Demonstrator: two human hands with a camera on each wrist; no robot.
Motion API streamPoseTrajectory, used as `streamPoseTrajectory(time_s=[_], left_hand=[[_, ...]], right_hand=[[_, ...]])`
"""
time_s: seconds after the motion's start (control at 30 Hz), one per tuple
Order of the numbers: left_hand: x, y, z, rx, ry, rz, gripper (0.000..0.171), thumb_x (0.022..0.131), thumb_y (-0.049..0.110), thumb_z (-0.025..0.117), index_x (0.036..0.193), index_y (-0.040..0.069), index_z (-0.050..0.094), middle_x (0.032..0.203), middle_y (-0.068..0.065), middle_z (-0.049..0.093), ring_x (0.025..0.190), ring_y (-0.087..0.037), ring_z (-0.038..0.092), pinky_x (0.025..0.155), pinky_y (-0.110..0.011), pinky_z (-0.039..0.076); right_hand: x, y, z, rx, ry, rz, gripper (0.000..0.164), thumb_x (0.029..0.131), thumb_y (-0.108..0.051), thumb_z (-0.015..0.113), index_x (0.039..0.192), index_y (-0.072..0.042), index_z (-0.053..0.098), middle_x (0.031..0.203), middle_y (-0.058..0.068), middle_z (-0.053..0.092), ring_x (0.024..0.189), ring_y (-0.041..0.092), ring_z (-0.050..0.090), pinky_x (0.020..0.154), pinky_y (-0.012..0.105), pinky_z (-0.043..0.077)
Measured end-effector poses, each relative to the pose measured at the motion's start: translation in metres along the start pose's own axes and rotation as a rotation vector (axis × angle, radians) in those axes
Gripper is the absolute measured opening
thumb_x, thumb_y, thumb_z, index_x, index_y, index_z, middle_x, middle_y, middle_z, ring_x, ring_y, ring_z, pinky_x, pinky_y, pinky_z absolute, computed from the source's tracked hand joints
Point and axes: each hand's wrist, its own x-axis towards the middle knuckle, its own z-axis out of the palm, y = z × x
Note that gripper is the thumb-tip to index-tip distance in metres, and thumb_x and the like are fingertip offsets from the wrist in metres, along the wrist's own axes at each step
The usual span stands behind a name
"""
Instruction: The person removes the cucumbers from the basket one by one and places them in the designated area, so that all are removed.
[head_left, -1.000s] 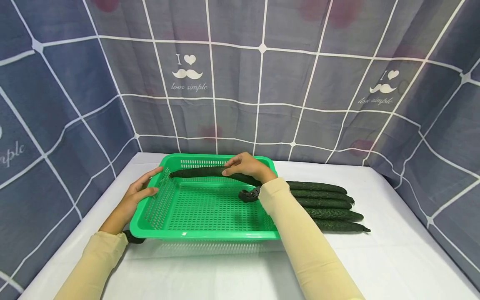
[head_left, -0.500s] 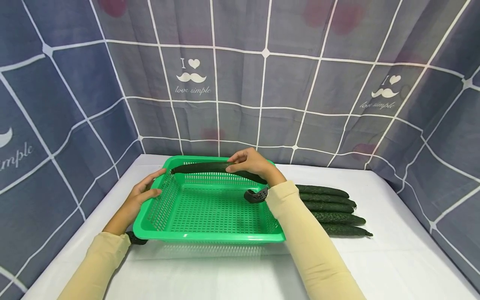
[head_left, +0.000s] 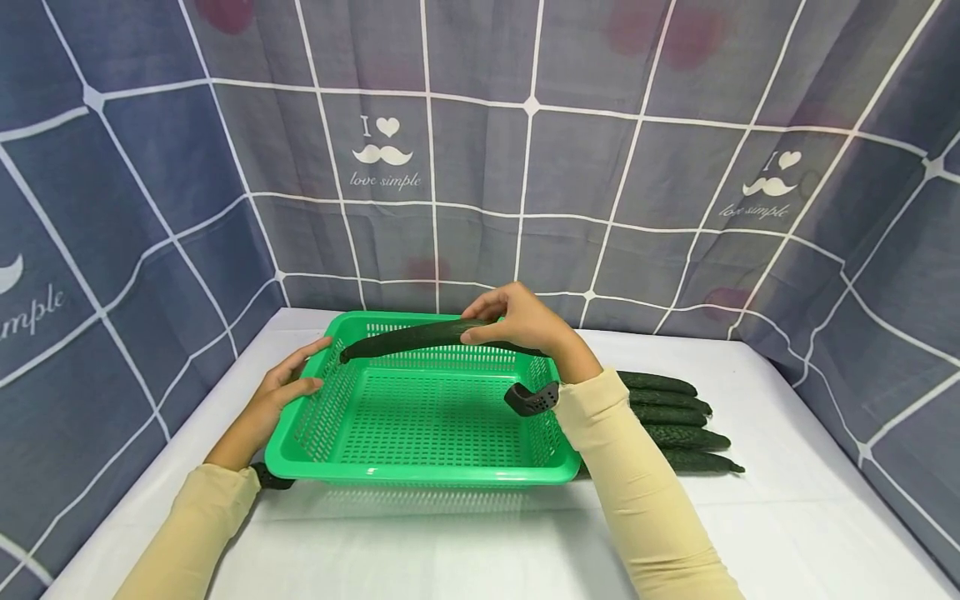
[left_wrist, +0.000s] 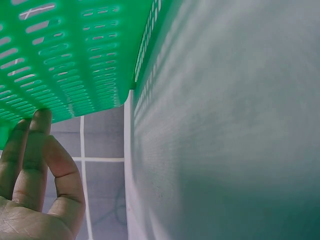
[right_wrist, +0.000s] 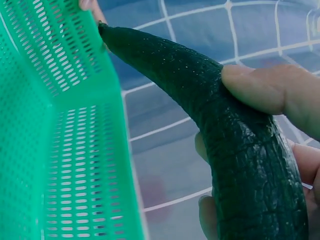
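My right hand (head_left: 525,321) grips a long dark green cucumber (head_left: 420,337) by its middle, thumb on the near side and fingers on the far side. The cucumber is held over the back part of a green plastic basket (head_left: 420,476), its thin tip near the left wall. In the right wrist view the curved cucumber (right_wrist: 170,70) fills the middle, between thumb and fingers. My left hand (head_left: 273,404) holds the basket's left rim, thumb over the rim. In the left wrist view, fingers (left_wrist: 32,165) lie against the basket's outer wall (left_wrist: 60,65).
Several cucumbers (head_left: 686,437) lie side by side on the white tabletop (head_left: 795,500), right of the basket and partly behind my right forearm. Grey checked cloth (head_left: 480,167) hangs at the back and both sides.
My right hand has lifted and shifted right with the cucumber, whose left tip dipped slightly lately. My left hand stays at the basket rim.
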Motion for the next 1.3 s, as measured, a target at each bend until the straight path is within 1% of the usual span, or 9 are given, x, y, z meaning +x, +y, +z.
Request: streamPoseTrajectory(time_s=[0.1, 0.23, 0.53, 0.7, 0.77, 0.83, 0.9, 1.03, 1.3], left_hand=[[0.000, 0.000, 0.000, -0.001, -0.001, -0.002, 0.068, 0.103, 0.004, 0.058, 0.168, 0.017, 0.043, 0.179, -0.019, 0.013, 0.163, -0.051, -0.004, 0.121, -0.079, 0.001], [-0.001, 0.002, 0.000, 0.004, 0.001, -0.006, 0.067, 0.103, 0.004, 0.058, 0.168, 0.016, 0.043, 0.180, -0.018, 0.013, 0.163, -0.051, -0.004, 0.121, -0.080, 0.001], [-0.002, 0.004, 0.000, 0.002, 0.004, -0.005, 0.067, 0.103, 0.003, 0.058, 0.167, 0.015, 0.044, 0.179, -0.020, 0.013, 0.163, -0.051, -0.004, 0.122, -0.079, 0.000], [-0.001, 0.003, 0.000, -0.001, 0.003, -0.003, 0.067, 0.103, 0.004, 0.058, 0.167, 0.017, 0.044, 0.179, -0.019, 0.013, 0.163, -0.051, -0.004, 0.122, -0.078, 0.001], [-0.002, 0.003, 0.000, 0.005, 0.002, -0.008, 0.067, 0.103, 0.005, 0.058, 0.168, 0.018, 0.044, 0.180, -0.018, 0.013, 0.164, -0.050, -0.004, 0.122, -0.078, 0.004], [-0.002, 0.004, 0.001, 0.012, 0.000, -0.010, 0.067, 0.104, 0.006, 0.059, 0.168, 0.017, 0.043, 0.180, -0.018, 0.013, 0.164, -0.050, -0.004, 0.122, -0.078, 0.006], [-0.002, 0.003, 0.001, 0.018, -0.001, -0.012, 0.066, 0.105, 0.006, 0.059, 0.168, 0.016, 0.043, 0.180, -0.018, 0.013, 0.164, -0.050, -0.004, 0.121, -0.079, 0.006], [-0.001, 0.003, 0.002, 0.021, -0.003, -0.007, 0.066, 0.105, 0.006, 0.059, 0.168, 0.014, 0.042, 0.180, -0.019, 0.013, 0.163, -0.051, -0.004, 0.122, -0.079, 0.002], [-0.002, 0.005, 0.002, 0.033, 0.005, -0.008, 0.067, 0.105, 0.007, 0.059, 0.169, 0.020, 0.042, 0.180, -0.018, 0.014, 0.163, -0.052, -0.002, 0.121, -0.079, 0.006]], right_hand=[[-0.009, -0.009, -0.004, -0.031, 0.014, -0.017, 0.030, 0.089, -0.017, 0.088, 0.116, -0.006, 0.083, 0.118, 0.004, 0.080, 0.119, 0.027, 0.069, 0.103, 0.046, 0.054], [-0.019, -0.014, -0.008, -0.047, 0.043, -0.049, 0.029, 0.088, -0.016, 0.089, 0.114, -0.005, 0.083, 0.113, 0.003, 0.081, 0.114, 0.028, 0.071, 0.098, 0.044, 0.056], [-0.040, -0.007, -0.014, -0.033, 0.107, -0.084, 0.027, 0.086, -0.012, 0.089, 0.110, -0.004, 0.083, 0.100, 0.000, 0.080, 0.106, 0.025, 0.071, 0.086, 0.038, 0.056], [-0.053, -0.005, -0.018, -0.052, 0.153, -0.111, 0.026, 0.084, -0.010, 0.091, 0.108, -0.003, 0.084, 0.097, 0.000, 0.079, 0.096, 0.020, 0.071, 0.080, 0.033, 0.054], [-0.059, -0.004, -0.019, -0.062, 0.175, -0.137, 0.026, 0.083, -0.008, 0.091, 0.107, -0.002, 0.084, 0.095, 0.001, 0.079, 0.089, 0.017, 0.071, 0.076, 0.029, 0.053], [-0.065, -0.002, -0.020, -0.058, 0.190, -0.160, 0.025, 0.082, -0.006, 0.091, 0.105, -0.001, 0.084, 0.093, 0.002, 0.079, 0.084, 0.015, 0.070, 0.071, 0.027, 0.052], [-0.072, 0.001, -0.021, -0.056, 0.205, -0.175, 0.024, 0.082, -0.004, 0.091, 0.104, -0.001, 0.083, 0.092, 0.003, 0.079, 0.080, 0.013, 0.069, 0.069, 0.026, 0.051], [-0.086, 0.006, -0.022, -0.079, 0.241, -0.193, 0.023, 0.083, -0.005, 0.090, 0.104, -0.002, 0.083, 0.092, 0.002, 0.078, 0.082, 0.012, 0.069, 0.074, 0.026, 0.053], [-0.110, 0.017, -0.025, -0.097, 0.315, -0.231, 0.021, 0.081, -0.004, 0.091, 0.101, -0.004, 0.084, 0.091, 0.002, 0.079, 0.082, 0.011, 0.071, 0.081, 0.025, 0.056]])
